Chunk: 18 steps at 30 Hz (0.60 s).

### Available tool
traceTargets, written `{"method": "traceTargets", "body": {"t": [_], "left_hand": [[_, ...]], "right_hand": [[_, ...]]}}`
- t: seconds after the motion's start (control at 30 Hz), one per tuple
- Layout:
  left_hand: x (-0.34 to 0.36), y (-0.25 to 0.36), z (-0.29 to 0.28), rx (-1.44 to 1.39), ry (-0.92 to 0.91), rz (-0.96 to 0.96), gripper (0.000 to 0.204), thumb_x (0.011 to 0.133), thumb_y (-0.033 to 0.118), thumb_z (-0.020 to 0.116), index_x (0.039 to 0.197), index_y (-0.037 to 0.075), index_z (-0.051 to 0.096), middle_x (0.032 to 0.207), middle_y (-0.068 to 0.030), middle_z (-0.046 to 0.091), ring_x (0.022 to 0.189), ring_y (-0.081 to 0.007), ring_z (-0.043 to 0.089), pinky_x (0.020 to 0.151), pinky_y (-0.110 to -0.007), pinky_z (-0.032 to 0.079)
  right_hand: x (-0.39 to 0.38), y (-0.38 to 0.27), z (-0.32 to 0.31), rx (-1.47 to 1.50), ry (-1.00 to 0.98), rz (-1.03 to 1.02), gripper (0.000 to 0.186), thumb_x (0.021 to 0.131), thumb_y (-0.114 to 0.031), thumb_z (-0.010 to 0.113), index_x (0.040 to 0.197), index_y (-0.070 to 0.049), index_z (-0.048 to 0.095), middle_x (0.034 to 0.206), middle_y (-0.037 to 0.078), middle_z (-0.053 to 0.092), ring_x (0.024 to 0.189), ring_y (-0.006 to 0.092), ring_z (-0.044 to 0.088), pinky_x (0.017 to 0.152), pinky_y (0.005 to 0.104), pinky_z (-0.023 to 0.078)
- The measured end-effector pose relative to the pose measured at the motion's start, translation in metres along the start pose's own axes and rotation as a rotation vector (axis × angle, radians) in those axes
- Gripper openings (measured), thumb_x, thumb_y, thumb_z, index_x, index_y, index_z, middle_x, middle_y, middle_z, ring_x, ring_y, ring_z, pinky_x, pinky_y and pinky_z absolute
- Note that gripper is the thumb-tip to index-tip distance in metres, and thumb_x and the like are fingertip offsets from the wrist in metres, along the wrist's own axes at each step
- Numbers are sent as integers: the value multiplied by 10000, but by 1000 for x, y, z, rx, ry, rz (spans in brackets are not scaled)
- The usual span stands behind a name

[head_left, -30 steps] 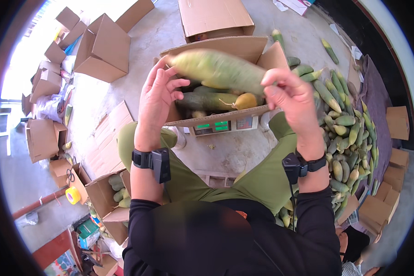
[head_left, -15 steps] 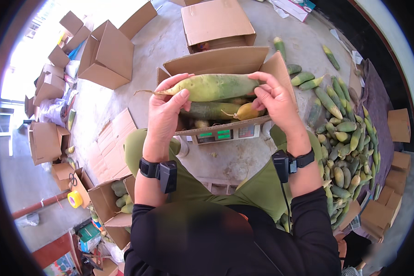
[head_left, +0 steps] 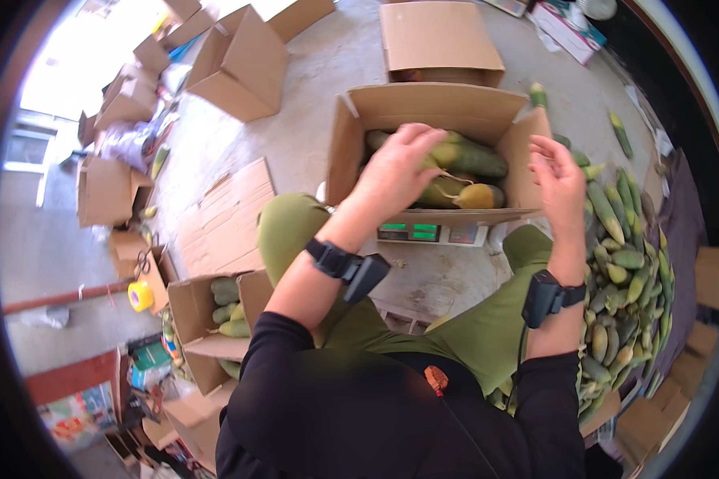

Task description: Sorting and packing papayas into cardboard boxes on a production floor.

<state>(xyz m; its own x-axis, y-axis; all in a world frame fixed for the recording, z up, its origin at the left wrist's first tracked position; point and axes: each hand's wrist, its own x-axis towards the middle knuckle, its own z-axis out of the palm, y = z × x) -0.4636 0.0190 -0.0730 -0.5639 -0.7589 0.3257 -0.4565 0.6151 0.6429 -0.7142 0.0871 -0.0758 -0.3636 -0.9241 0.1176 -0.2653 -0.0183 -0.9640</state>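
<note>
Corn cobs packed into carton on weighing scale.
Left hand (head_left: pixel 395 172) presses a husked cob (head_left: pixel 467 157) flat into the open carton (head_left: pixel 439 108); right hand (head_left: pixel 559 180) hovers beside, its grip wide and empty, over the scale (head_left: pixel 431 233).

Produce packing area, concrete floor. Open cardboard cartons (head_left: pixel 240 60) scattered upper left; heap of husked corn cobs (head_left: pixel 623 263) at right; carton of cobs (head_left: pixel 443 152) on digital weighing scale (head_left: pixel 431 233), centre.

The left hand (head_left: pixel 391 172) hides part of the corn ears (head_left: pixel 463 160) in the open box (head_left: pixel 439 108), while items at seven o'clock blur beyond telling.
</note>
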Motion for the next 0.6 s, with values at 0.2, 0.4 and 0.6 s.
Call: {"method": "traceTargets", "body": {"t": [0.2,0.4,0.6], "left_hand": [[-13,-9,-6,145,-8,33,290,796,134,654,1079,73,637,1041,-103,612,1008,-292,569,891,-389,464],[-28,-9,-37,78,175,4,253,793,111,651,1043,75,649,1012,-85,626,978,-284,588,836,-385,488],[-58,-15,-86,41,380,-103,242,797,84,672,1038,76,661,964,-85,646,875,-244,628,770,-334,510]], "right_hand": [[6,4,-13,-20,65,90,276,916,-148,577,1172,-50,603,1046,7,627,883,66,547,738,206,429],[15,22,-27,36,76,105,284,927,-165,579,1184,-45,597,1063,5,625,875,57,537,719,201,428],[19,20,-31,30,99,111,283,934,-176,578,1188,-51,594,1048,-1,621,877,56,527,705,192,432]]}}
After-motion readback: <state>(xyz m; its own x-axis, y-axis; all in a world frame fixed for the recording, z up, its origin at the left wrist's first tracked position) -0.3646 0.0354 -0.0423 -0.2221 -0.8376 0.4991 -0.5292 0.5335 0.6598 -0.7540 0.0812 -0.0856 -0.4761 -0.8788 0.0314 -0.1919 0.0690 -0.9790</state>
